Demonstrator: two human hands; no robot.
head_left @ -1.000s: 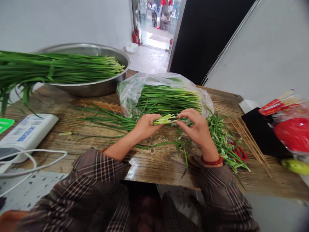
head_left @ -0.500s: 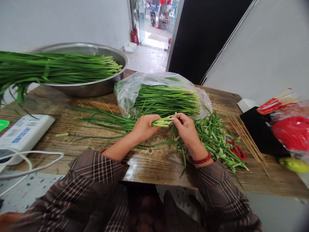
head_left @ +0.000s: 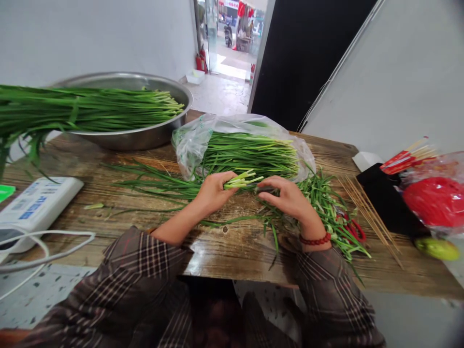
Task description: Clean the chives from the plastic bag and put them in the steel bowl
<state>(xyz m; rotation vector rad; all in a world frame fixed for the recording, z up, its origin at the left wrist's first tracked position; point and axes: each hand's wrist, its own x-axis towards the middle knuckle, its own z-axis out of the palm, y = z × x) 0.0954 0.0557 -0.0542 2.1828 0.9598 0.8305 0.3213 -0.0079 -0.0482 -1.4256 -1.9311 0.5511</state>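
**Bare-handed picking over of green stalks at a wooden desk**

A small bundle [head_left: 241, 180] of long green stalks lies in the left hand [head_left: 215, 191], low over the near middle of the desk [head_left: 232, 256]; its pale ends project to the right. The left hand is clamped on it. The right hand [head_left: 284, 195] holds its thumb and forefinger parted beside these ends; whether a fingertip touches a stalk cannot be told.

The step in hand is judged to be a picking over of the pale ends. For good work, the left grip should sit close behind them, firm without crushing; the ends are best fanned slightly, so that the right thumb and forefinger can take one stalk or loose skin at a time. Strippings belong with the loose greens [head_left: 326, 212] at right, apart from the stalks [head_left: 250, 154] in the clear plastic bag [head_left: 188, 150].

Writing: the bag bears small green print at its left end, illegible here. Farther left, a white device [head_left: 43, 203] carries blue lettering, too blurred to read. A banner [head_left: 231, 4] beyond the doorway shows characters too small to make out. No brand can be identified.
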